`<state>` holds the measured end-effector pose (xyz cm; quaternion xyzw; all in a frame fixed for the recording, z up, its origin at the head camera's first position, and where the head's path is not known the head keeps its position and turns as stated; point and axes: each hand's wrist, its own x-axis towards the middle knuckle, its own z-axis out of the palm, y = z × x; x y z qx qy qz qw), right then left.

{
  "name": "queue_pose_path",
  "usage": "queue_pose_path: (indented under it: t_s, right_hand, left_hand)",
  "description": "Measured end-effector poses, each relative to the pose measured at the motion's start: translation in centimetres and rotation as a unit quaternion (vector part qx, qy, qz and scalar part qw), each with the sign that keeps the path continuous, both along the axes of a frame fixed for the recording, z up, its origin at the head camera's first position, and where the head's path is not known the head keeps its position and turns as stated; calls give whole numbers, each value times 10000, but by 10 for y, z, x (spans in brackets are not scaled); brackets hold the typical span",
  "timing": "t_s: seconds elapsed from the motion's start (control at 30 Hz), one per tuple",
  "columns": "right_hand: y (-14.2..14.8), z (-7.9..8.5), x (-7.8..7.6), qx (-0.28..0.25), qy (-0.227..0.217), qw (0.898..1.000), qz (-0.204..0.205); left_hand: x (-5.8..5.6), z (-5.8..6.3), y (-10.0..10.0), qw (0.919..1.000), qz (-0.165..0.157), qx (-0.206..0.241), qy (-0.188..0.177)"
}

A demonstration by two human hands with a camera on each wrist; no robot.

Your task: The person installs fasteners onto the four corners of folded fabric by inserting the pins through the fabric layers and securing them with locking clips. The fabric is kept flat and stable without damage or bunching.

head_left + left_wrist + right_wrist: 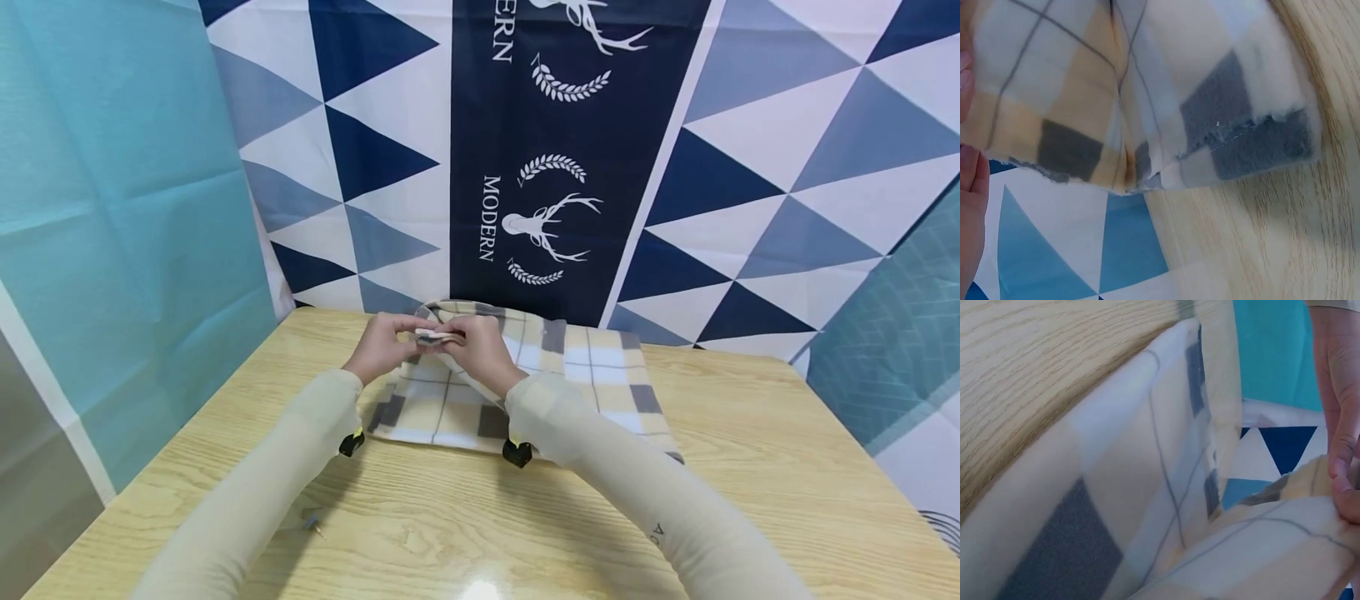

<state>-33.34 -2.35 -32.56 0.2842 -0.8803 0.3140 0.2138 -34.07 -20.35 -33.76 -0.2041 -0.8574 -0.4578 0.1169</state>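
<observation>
A plaid fleece cloth in cream, white and grey lies on the table, its far left part lifted and folded over. My left hand pinches the raised edge between thumb and fingers. Close beside it, my right hand pinches the same edge, the fingertips of both hands nearly meeting. A folded bit of cloth shows between them. In the left wrist view the cloth hangs in two panels with a crease between and a frayed grey hem. Fingers hold the cloth's edge at the right of the right wrist view.
The wooden table runs up to a patterned wall hanging at the back. A teal curtain hangs along the left side. A small bluish item lies on the table near my left forearm.
</observation>
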Motion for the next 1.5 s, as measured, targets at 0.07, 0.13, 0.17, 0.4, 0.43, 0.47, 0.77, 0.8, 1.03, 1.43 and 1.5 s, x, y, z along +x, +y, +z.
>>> queue_pose_path:
  t_s: [0.07,0.13,0.17,0.4,0.43,0.47,0.77,0.8,1.03,1.43,1.5]
  right_hand:
    - [0,-1,-1,-88,138,9999,55]
    - [0,-2,-2,-139,270,9995,69]
    - [0,-3,-2,-167,336,9993,84]
    - [-1,-10,-5,-454,765,9960,12]
    - [-1,-11,-5,-509,785,9956,-13]
    - [-2,-12,-5,-556,790,9953,-25]
    - [-2,-19,-6,-462,1479,9879,31]
    - [-2,-19,-6,-474,1475,9879,15]
    - [2,-14,-7,-721,876,9935,-58]
    - [23,-7,0,-752,-447,9962,-14]
    - [34,-7,3,-815,-561,9951,43]
  left_hand:
    - [-1,0,0,9998,110,126,-98]
    - [-1,0,0,9995,206,204,-112]
    - [-1,0,0,9993,242,254,-111]
    - [-1,-1,3,9984,320,421,183]
    - [-1,-2,4,9982,327,438,225]
    - [-1,-2,4,9981,331,450,269]
    - [-4,-5,9,9954,475,370,747]
    - [-4,-5,9,9950,506,345,791]
    - [-5,-4,12,9966,435,257,644]
    - [-2,-6,21,9941,-147,-95,1075]
    - [0,-8,20,9939,-136,-261,1067]
